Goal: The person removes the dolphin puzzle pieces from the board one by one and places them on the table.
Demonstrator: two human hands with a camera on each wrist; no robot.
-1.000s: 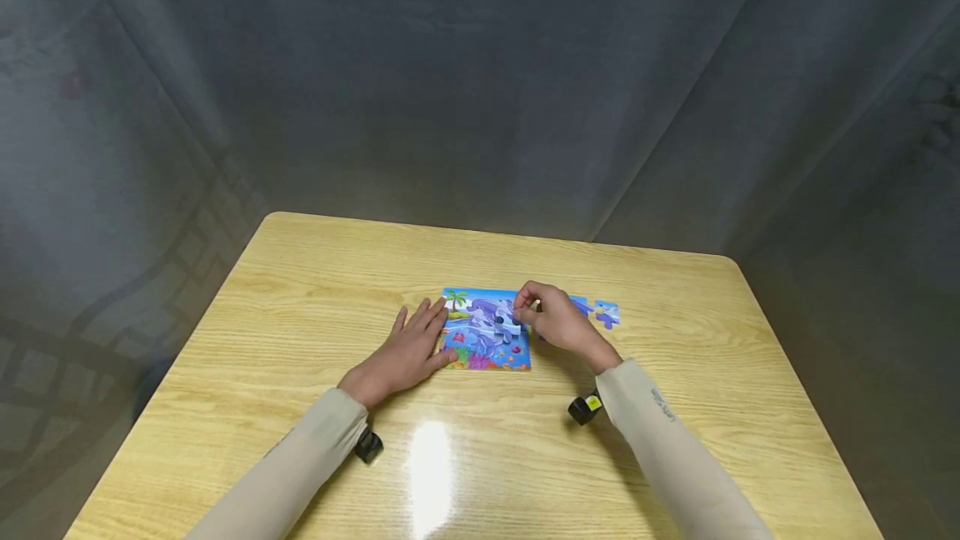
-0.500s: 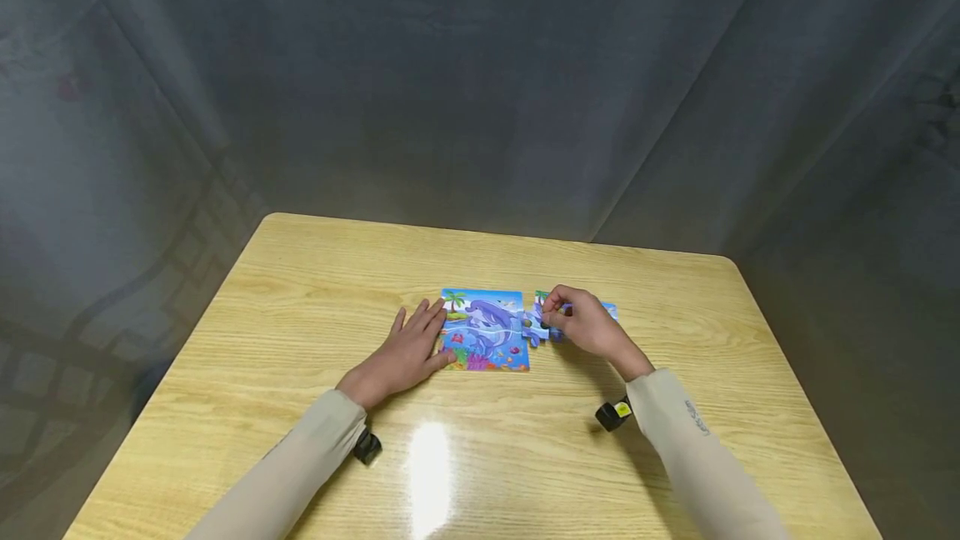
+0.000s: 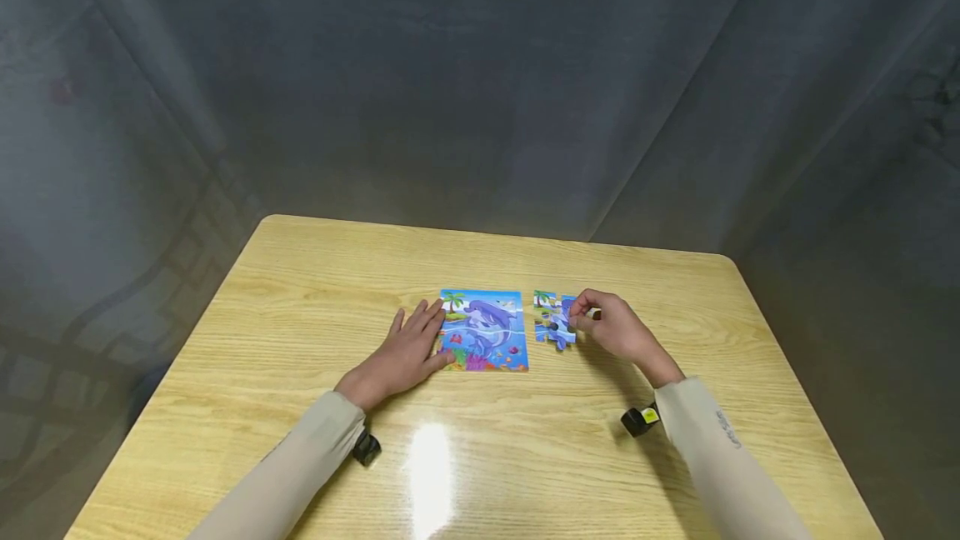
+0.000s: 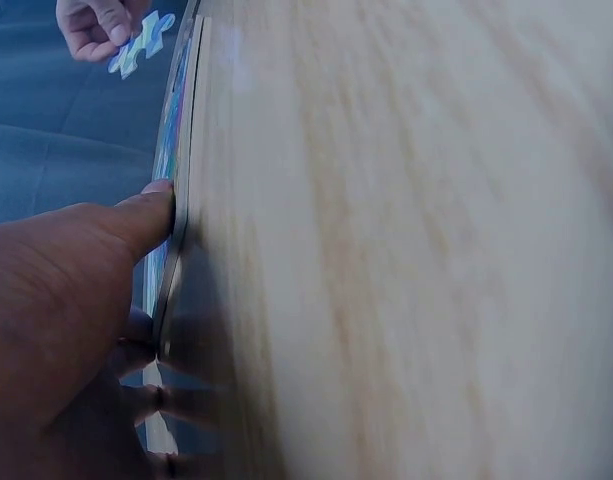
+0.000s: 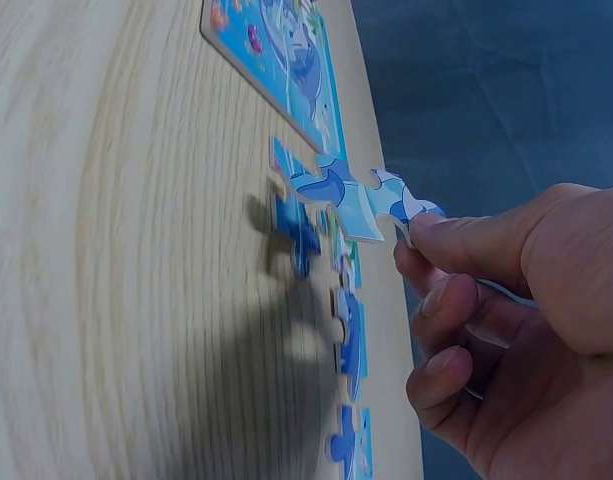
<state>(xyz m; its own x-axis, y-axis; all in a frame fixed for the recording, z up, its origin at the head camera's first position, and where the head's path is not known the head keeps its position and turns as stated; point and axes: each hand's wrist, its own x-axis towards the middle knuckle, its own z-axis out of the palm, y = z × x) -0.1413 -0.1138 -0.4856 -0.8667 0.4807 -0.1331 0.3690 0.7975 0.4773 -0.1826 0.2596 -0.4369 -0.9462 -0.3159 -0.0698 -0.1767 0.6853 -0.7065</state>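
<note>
The dolphin picture board [image 3: 483,327] lies flat on the table, with a palm tree, coral and bright sea printed on it. At its left edge rests my left hand [image 3: 401,361], fingers straight and spread; in the left wrist view the thumb [image 4: 146,215] touches the board's side. My right hand [image 3: 618,327] pinches a blue and white jigsaw piece [image 5: 356,205] between thumb and forefinger, right of the board. That piece is above the table in the right wrist view, over other loose jigsaw pieces [image 5: 351,340]. The fingers hide part of it.
A palm-tree jigsaw piece [image 3: 543,299] lies just right of the board, and a dark blue piece [image 5: 296,235] is beneath the held one. The wooden table [image 3: 300,290] ends at a far edge before a grey curtain [image 3: 450,107].
My right hand has moved right with the jigsaw piece, from over the board to above the loose pieces, uncovering the board's right side. My left hand has stayed in place.
</note>
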